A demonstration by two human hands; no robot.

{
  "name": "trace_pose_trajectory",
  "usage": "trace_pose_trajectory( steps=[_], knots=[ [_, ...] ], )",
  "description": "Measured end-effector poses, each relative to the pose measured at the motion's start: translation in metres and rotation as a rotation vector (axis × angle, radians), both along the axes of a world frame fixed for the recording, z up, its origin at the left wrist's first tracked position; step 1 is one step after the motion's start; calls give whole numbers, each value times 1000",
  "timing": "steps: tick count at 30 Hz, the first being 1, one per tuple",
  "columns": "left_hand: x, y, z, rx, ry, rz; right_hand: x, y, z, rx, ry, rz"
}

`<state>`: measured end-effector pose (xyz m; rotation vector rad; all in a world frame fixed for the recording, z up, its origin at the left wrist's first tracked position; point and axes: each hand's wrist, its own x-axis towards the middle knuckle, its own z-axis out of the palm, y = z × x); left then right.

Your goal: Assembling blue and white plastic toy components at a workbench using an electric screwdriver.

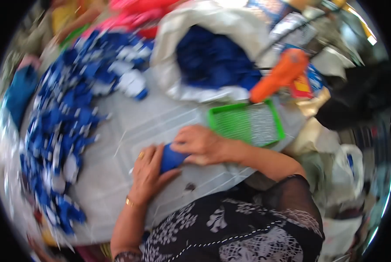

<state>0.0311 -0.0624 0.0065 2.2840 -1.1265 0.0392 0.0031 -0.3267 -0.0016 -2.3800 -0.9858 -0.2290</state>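
Observation:
A small blue cloth piece (171,159) is held between my two hands, low over the near part of the table. My left hand (149,171), with a ring and a bracelet on it, presses the piece from its left side, fingers together. From the right, my right hand (200,144) pinches the piece's edge with thumb and fingers. Just beyond my right hand lies a green tray (232,124) with many thin silvery pieces in its right part. Blur hides fine detail of the piece.
Blue and white pieces (69,126) form a long curved heap along the table's left side. A white sack (167,56) full of dark blue pieces stands at the back. An orange tool (280,74) rests behind the tray. Black cloth (357,98) lies at the right.

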Motion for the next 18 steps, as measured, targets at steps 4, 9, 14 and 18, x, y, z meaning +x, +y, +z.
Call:
trace_pose_trajectory(
  steps=[4,9,14,18],
  knots=[
    [-11,-7,0,-14,-98,48,-3,4,-14,-21,-29,4],
    [-16,-12,-7,-54,-62,75,-26,6,8,63,-343,-87],
    [-15,-4,-8,-62,-95,38,-75,-49,65,334,-781,-783],
    [-18,-4,-4,-45,-40,81,-39,-74,60,914,-365,-844]
  ],
)
